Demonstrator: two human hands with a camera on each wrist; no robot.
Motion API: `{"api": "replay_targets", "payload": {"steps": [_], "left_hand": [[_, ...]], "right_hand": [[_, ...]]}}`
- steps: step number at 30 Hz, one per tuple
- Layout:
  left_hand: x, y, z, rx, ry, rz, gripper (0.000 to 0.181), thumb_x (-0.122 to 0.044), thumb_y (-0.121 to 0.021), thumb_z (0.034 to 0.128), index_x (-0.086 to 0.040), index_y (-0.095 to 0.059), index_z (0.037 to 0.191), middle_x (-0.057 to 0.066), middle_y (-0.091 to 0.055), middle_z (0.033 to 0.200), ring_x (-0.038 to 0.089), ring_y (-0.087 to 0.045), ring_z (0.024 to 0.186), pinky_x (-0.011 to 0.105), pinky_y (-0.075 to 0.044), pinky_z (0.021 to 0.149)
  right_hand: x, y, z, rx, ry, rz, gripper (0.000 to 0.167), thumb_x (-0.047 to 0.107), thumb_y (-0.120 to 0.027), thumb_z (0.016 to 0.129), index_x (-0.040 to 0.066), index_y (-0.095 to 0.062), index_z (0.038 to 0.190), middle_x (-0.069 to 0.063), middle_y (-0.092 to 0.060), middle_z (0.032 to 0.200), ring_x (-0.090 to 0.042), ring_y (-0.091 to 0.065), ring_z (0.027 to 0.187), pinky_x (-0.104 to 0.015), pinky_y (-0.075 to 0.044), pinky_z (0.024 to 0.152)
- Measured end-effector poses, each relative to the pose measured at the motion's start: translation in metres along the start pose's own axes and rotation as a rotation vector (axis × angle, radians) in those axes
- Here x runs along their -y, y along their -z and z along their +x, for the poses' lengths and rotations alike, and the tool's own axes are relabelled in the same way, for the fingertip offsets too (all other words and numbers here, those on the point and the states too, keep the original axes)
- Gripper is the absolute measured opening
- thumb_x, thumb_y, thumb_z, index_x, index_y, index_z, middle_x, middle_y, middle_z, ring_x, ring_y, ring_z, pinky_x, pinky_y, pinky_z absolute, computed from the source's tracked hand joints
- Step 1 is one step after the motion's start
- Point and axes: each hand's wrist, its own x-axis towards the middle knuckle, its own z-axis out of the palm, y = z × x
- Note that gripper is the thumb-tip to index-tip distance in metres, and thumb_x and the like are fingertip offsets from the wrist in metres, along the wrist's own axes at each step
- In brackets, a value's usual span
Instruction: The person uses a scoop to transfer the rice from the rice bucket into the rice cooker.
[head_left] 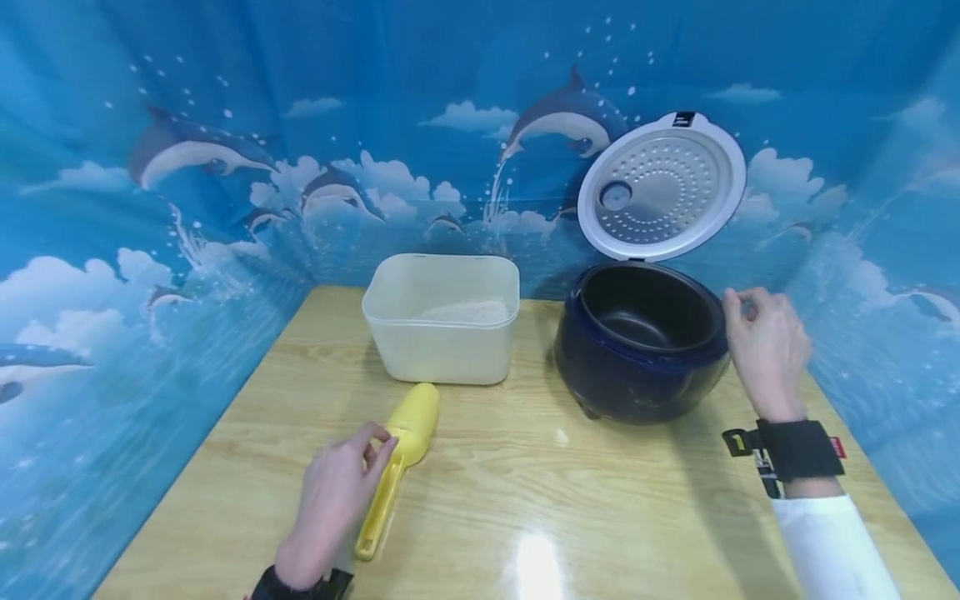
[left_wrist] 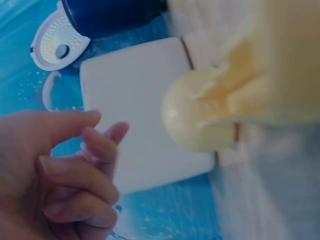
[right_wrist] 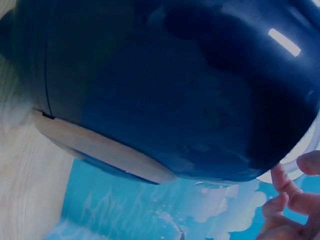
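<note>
At lower left of the frame, a person's left hand is hovering by a yellow scoop, fingers loosely bent and gripping nothing. The scoop is lying on a glossy wood-grain tabletop, looking light, stiff and slightly slick, its slim handle seemingly offering the surest hold. At right, the right hand is hanging half-curled beside a smooth, likely heavier rice cooker, holding nothing; contact is impossible to tell. Blue dolphin-print curtains are enclosing the scene.
</note>
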Motion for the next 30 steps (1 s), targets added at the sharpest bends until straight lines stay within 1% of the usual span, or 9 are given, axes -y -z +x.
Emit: {"api": "replay_targets", "payload": {"steps": [3, 5, 10, 15, 19, 21, 23, 25, 30], "left_hand": [[0.006, -0.005, -0.008, 0.013, 0.006, 0.008, 0.02, -0.027, -0.076, 0.0929, -0.01, -0.067, 0.097, -0.008, -0.057, 0.063, 0.005, -0.044, 0.049, 0.025, -0.036, 0.046], [0.009, -0.007, -0.015, 0.013, 0.003, 0.011, 0.024, -0.029, -0.079, 0.0897, -0.01, -0.065, 0.096, -0.007, -0.059, 0.066, 0.005, -0.047, 0.051, 0.027, -0.038, 0.046], [0.012, -0.012, -0.033, 0.053, 0.038, 0.024, 0.035, -0.035, -0.083, 0.0851, -0.01, -0.062, 0.1, -0.002, -0.063, 0.08, 0.011, -0.056, 0.064, 0.033, -0.045, 0.051], [0.015, -0.019, -0.047, 0.134, 0.056, 0.076, 0.052, -0.042, -0.084, 0.0807, -0.006, -0.061, 0.111, 0.004, -0.058, 0.091, 0.017, -0.056, 0.074, 0.037, -0.048, 0.057], [0.015, -0.024, -0.05, 0.187, 0.057, 0.088, 0.064, -0.047, -0.084, 0.0784, -0.002, -0.059, 0.117, 0.005, -0.053, 0.09, 0.016, -0.051, 0.072, 0.037, -0.047, 0.056], [0.015, -0.026, -0.051, 0.187, 0.064, 0.082, 0.066, -0.046, -0.085, 0.0781, -0.001, -0.058, 0.118, 0.005, -0.052, 0.09, 0.015, -0.05, 0.071, 0.036, -0.046, 0.055], [0.015, -0.028, -0.051, 0.179, 0.069, 0.082, 0.065, -0.043, -0.086, 0.0779, 0.0, -0.058, 0.118, 0.005, -0.052, 0.089, 0.015, -0.05, 0.069, 0.035, -0.046, 0.054], [0.015, -0.03, -0.051, 0.178, 0.076, 0.082, 0.062, -0.038, -0.086, 0.0784, 0.0, -0.058, 0.118, 0.006, -0.052, 0.088, 0.015, -0.05, 0.067, 0.034, -0.045, 0.053], [0.017, -0.034, -0.046, 0.19, 0.074, 0.096, 0.053, -0.025, -0.086, 0.08, 0.003, -0.057, 0.115, 0.006, -0.053, 0.085, 0.017, -0.051, 0.065, 0.035, -0.045, 0.053]], "right_hand": [[-0.004, -0.004, 0.005, 0.0, -0.02, 0.01, 0.054, 0.045, -0.043, 0.107, 0.0, -0.067, 0.123, -0.025, -0.058, 0.109, -0.045, -0.054, 0.086, -0.052, -0.033, 0.062], [-0.006, -0.006, 0.008, 0.012, -0.011, 0.025, 0.052, 0.042, -0.044, 0.107, -0.002, -0.066, 0.124, -0.027, -0.058, 0.114, -0.046, -0.053, 0.093, -0.056, -0.036, 0.07], [-0.007, -0.014, 0.017, 0.115, 0.013, 0.082, 0.048, 0.032, -0.039, 0.109, -0.004, -0.06, 0.133, -0.035, -0.052, 0.133, -0.054, -0.046, 0.119, -0.065, -0.033, 0.096], [-0.01, -0.022, 0.022, 0.23, 0.004, 0.127, 0.054, 0.031, -0.028, 0.11, -0.001, -0.045, 0.149, -0.033, -0.044, 0.148, -0.055, -0.04, 0.133, -0.066, -0.03, 0.106], [-0.015, -0.026, 0.021, 0.344, -0.052, 0.241, 0.059, 0.032, -0.016, 0.109, 0.002, -0.031, 0.157, -0.027, -0.031, 0.159, -0.05, -0.035, 0.14, -0.063, -0.027, 0.111], [-0.017, -0.028, 0.02, 0.372, -0.083, 0.286, 0.06, 0.032, -0.012, 0.108, 0.004, -0.029, 0.158, -0.023, -0.027, 0.161, -0.047, -0.035, 0.14, -0.06, -0.028, 0.109], [-0.018, -0.03, 0.019, 0.368, -0.099, 0.311, 0.06, 0.031, -0.011, 0.107, 0.006, -0.031, 0.158, -0.021, -0.028, 0.162, -0.045, -0.035, 0.141, -0.059, -0.027, 0.11], [-0.02, -0.031, 0.018, 0.364, -0.094, 0.32, 0.06, 0.03, -0.011, 0.108, 0.005, -0.032, 0.158, -0.022, -0.029, 0.161, -0.046, -0.028, 0.146, -0.06, -0.023, 0.116], [-0.021, -0.033, 0.017, 0.358, -0.08, 0.351, 0.06, 0.03, -0.011, 0.109, 0.003, -0.034, 0.156, -0.024, -0.03, 0.161, -0.045, -0.023, 0.149, -0.057, -0.017, 0.12]]}}
